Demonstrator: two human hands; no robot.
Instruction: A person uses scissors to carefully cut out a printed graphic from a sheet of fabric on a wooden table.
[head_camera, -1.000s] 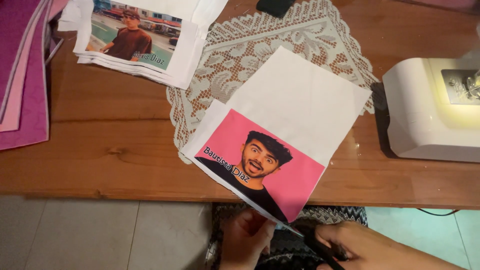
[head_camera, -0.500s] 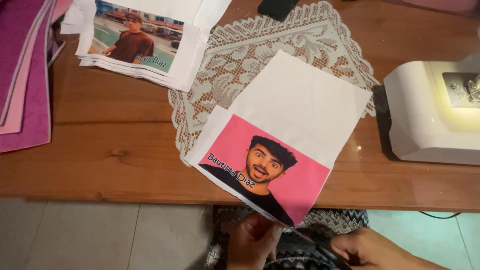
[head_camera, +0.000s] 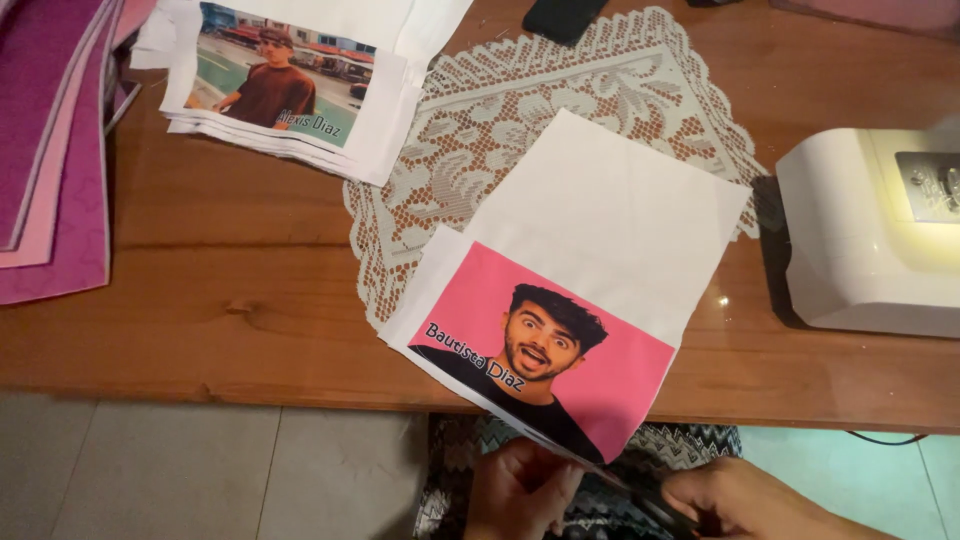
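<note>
- I see the white fabric sheet (head_camera: 600, 230) with a pink printed portrait at its near end. It lies over the front edge of the wooden table (head_camera: 220, 300), partly on a lace doily (head_camera: 520, 110).
- Its long axis runs diagonally, from the near-left end to the far-right end.
- My left hand (head_camera: 520, 490) pinches its near edge.
- My right hand (head_camera: 750, 500) grips scissors (head_camera: 640, 495) at this edge.

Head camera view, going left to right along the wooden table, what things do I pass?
Pink sheets → printed photo stack → lace doily → white cloth with pink print → white sewing machine.
</note>
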